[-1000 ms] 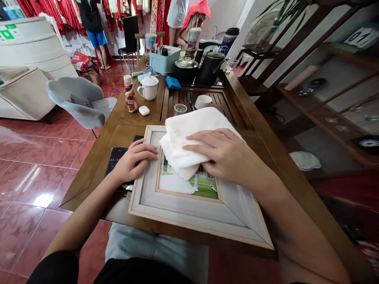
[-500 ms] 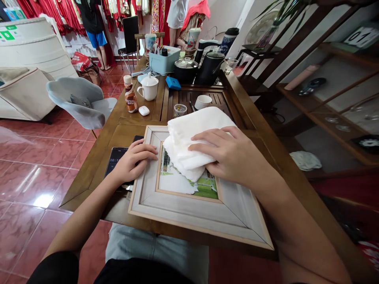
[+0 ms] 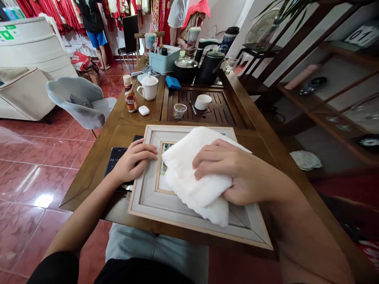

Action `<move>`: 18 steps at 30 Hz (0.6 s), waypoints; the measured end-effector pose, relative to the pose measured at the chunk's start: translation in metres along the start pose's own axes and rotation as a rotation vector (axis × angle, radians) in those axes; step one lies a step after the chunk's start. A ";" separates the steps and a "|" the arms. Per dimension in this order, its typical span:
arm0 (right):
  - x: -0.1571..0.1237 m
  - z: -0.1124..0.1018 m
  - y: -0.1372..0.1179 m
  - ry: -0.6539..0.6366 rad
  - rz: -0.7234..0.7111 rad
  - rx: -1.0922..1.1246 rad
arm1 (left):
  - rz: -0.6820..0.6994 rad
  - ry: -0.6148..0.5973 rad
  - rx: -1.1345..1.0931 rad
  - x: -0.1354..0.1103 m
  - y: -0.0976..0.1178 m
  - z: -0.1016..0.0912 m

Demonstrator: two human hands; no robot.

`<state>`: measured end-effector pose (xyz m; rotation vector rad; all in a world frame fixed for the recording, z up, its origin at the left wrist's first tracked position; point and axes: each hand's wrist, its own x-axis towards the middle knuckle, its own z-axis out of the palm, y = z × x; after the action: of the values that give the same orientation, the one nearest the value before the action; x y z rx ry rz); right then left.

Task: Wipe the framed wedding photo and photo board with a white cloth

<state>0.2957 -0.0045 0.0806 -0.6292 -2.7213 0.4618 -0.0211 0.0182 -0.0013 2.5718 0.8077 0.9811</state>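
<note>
You are mid-wipe: your right hand [image 3: 237, 173] presses the folded white cloth [image 3: 195, 177] flat-fingered onto the picture frame [image 3: 189, 221], left hand [image 3: 132, 161] fingers together bracing its edge; next, sweep the uncovered corner.

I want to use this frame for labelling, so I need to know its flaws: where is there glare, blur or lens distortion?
Head view: window glare shines on the red floor tiles; wide-angle bending curves the shelf at right. The right hand on the white cloth looks slightly soft, its forearm blurred at the bottom corner. The left hand and picture frame are sharp and evenly lit.
</note>
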 end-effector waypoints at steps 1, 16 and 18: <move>-0.001 -0.001 -0.002 -0.029 -0.006 0.036 | 0.000 0.002 0.001 0.000 0.000 0.000; 0.004 0.009 0.002 0.047 0.010 -0.076 | -0.022 -0.002 -0.004 0.000 0.001 0.000; 0.004 0.011 0.003 0.081 0.021 -0.116 | -0.025 -0.003 -0.006 0.000 0.001 0.000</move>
<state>0.2890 -0.0024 0.0705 -0.6911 -2.6816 0.2787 -0.0210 0.0172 -0.0008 2.5511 0.8322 0.9713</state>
